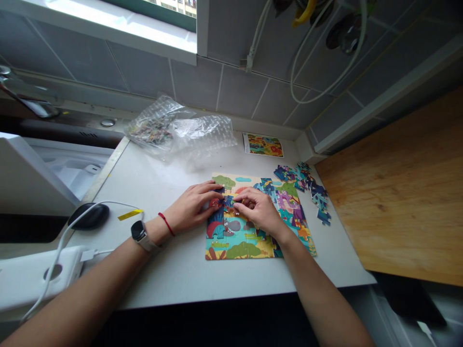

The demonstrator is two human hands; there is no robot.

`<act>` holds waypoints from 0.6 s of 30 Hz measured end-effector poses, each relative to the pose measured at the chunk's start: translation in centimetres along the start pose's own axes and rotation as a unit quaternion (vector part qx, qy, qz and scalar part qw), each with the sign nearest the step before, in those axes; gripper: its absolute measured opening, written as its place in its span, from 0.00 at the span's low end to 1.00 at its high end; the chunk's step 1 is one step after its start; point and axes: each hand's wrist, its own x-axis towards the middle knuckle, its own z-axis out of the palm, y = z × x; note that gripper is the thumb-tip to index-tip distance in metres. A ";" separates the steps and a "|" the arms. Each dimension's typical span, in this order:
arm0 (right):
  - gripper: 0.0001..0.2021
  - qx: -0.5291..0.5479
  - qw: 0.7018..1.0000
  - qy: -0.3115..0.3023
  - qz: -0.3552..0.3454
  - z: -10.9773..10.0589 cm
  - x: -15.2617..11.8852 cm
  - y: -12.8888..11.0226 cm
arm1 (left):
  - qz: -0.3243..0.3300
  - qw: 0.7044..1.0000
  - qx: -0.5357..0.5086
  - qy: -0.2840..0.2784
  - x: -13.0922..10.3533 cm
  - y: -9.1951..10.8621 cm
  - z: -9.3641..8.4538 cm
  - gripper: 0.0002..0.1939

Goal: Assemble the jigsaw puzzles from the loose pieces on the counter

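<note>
A colourful animal jigsaw puzzle (244, 249) lies on the white tabletop in front of me, with a grey hippo and a crocodile in its lower left part. My left hand (195, 205) rests on the puzzle's left edge, its fingers stretched out and holding nothing. Over the upper left part of the picture, my right hand (258, 208) pinches a dark blue puzzle piece (228, 202) between thumb and fingertips. How far this piece sits in the picture cannot be made out. Part of the puzzle is hidden under both hands.
Loose puzzle pieces (320, 198) lie scattered right of the puzzle. A small reference picture (264, 145) and a clear plastic bag (202, 132) are at the back. A black mouse (88, 216), a white cable and a white power strip (39, 277) stand left. A wooden board (401, 188) borders the right.
</note>
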 end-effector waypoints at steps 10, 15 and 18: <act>0.06 0.008 0.998 -0.063 -0.012 -1.3 -0.2 -0.6 | -0.002 1.000 -0.011 0.001 0.0 0.1 -0.1 0.14; 0.06 0.019 0.990 -0.141 0.027 -1.4 -0.6 -0.4 | -0.004 1.000 -0.012 -0.004 0.0 0.0 -0.1 0.16; 0.05 -0.020 0.992 -0.126 0.013 -1.1 -0.6 -0.5 | -0.007 1.000 -0.003 -0.015 -0.1 -0.1 -0.1 0.18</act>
